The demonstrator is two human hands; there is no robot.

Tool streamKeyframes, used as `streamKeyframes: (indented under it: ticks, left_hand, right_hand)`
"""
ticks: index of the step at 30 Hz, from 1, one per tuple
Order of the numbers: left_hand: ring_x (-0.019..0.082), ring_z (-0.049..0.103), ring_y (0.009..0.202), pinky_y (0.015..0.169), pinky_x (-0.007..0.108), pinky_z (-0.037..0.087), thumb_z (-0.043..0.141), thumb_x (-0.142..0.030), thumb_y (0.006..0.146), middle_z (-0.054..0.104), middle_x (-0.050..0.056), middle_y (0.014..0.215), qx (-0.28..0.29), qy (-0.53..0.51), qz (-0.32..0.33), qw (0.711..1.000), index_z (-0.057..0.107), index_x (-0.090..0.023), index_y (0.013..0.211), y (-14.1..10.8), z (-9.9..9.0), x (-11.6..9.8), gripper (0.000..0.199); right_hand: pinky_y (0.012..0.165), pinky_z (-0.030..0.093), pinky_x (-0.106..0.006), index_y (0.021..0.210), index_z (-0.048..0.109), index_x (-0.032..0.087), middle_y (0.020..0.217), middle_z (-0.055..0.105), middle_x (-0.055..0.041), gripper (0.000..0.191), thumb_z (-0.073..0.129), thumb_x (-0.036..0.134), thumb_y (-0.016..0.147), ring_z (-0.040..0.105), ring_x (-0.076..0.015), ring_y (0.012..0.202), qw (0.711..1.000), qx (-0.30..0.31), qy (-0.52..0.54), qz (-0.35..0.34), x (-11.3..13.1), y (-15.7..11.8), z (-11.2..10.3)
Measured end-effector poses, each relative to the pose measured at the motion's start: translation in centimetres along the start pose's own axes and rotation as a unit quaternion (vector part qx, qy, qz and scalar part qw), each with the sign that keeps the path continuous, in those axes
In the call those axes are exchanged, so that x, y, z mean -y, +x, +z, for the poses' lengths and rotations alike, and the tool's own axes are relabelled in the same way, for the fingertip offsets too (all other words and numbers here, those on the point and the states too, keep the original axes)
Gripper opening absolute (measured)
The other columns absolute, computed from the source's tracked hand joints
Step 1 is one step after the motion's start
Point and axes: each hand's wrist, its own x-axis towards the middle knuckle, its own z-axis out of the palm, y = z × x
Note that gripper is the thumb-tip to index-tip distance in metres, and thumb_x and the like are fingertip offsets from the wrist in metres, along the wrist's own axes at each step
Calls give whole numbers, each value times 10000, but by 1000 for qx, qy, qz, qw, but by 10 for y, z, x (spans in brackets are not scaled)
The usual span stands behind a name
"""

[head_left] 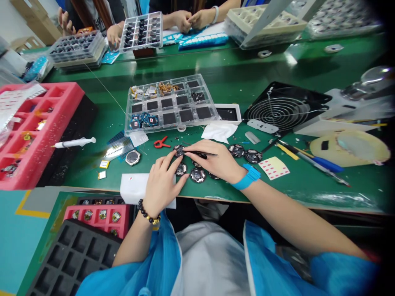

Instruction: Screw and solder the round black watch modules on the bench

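Observation:
Black tweezers (202, 153) are pinched in my right hand (214, 158), their tip on a small round black watch part (178, 150). My left hand (162, 181) lies palm down with fingers spread, its index fingertip touching the same part at its left edge. More round parts lie around my hands: one (181, 169) by my left fingers, one (198, 174) below my right hand, and two (236, 150) to its right. A white sheet (132, 187) is partly under my left hand. A red clip (162, 142) lies just above it.
A clear compartment tray (169, 105) stands ahead, a fan (274, 109) to its right. Pens (327, 163) and a tape roll (348, 148) lie right. A pink foam tray (66, 119) and syringe (75, 142) are left. Other people's hands (185, 20) work across the bench.

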Motion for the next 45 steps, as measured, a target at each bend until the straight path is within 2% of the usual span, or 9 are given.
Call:
streamKeyframes:
  ticks: [5,12,21,24,27,30,32,40,45]
  left_hand:
    - [314,517,1283,1096,500,478,613,-439,1004,491,72,1596,0,-4,-1,1000,553,-233,1467,0,0,1,510]
    - [319,513,1293,1105,509,473,622,-437,999,492,81,1593,-3,-5,5,1000,527,-238,1496,-1,1,4,543]
    - [281,554,1343,1157,481,457,659,-363,994,563,79,1526,-51,-71,4,996,583,-269,1426,-2,0,5,448]
    - [247,575,1339,1135,428,482,658,-320,1000,596,72,1475,-88,-132,-28,987,630,-273,1346,-5,-1,5,351]
    - [227,630,1213,981,361,552,673,-312,991,657,78,1314,-136,-183,-67,971,681,-253,1219,-8,-1,7,236]
    - [193,663,995,871,326,559,692,-324,978,674,63,1107,-177,-223,-100,953,689,-227,1113,-10,0,11,166]
    - [178,660,934,872,325,556,699,-335,972,667,56,1079,-183,-250,-112,944,683,-221,1113,-10,1,14,182]
    - [214,633,1115,880,325,553,684,-344,975,647,82,1149,-162,-240,-82,954,726,-225,1099,-7,-4,14,178]
    - [213,642,1093,916,352,548,689,-321,964,656,80,1116,-161,-218,-82,959,745,-213,980,-9,-5,13,123]
  right_hand:
    - [892,586,-396,1154,765,185,1100,767,-79,179,642,239,1035,698,-242,1019,999,2,-23,-49,-5,-1,0]
    - [862,581,-385,1125,779,203,1072,776,-58,160,662,248,1027,695,-234,990,998,-15,-22,-61,-3,6,-1]
    - [923,549,-377,1020,819,248,1046,786,-18,93,742,271,974,705,-231,1025,994,-65,69,63,-3,11,-9]
    - [938,546,-360,995,827,240,1053,792,-13,107,746,300,958,722,-230,1026,981,-46,133,133,-3,13,-14]
    - [887,558,-352,1000,831,224,1033,797,-27,172,745,363,945,734,-238,976,966,-15,186,179,-3,14,-17]
    - [822,557,-336,1004,830,206,1011,799,-39,241,739,418,935,735,-243,939,957,9,229,179,-4,14,-17]
    - [796,549,-327,1008,831,200,998,800,-40,281,730,452,934,735,-242,927,955,26,243,168,-5,15,-16]
    - [898,558,-327,976,837,211,985,806,-17,222,723,395,925,747,-228,955,955,72,251,138,11,13,-17]
    - [950,561,-333,974,838,202,1046,804,-27,232,727,396,913,748,-238,993,959,82,244,117,13,10,-15]
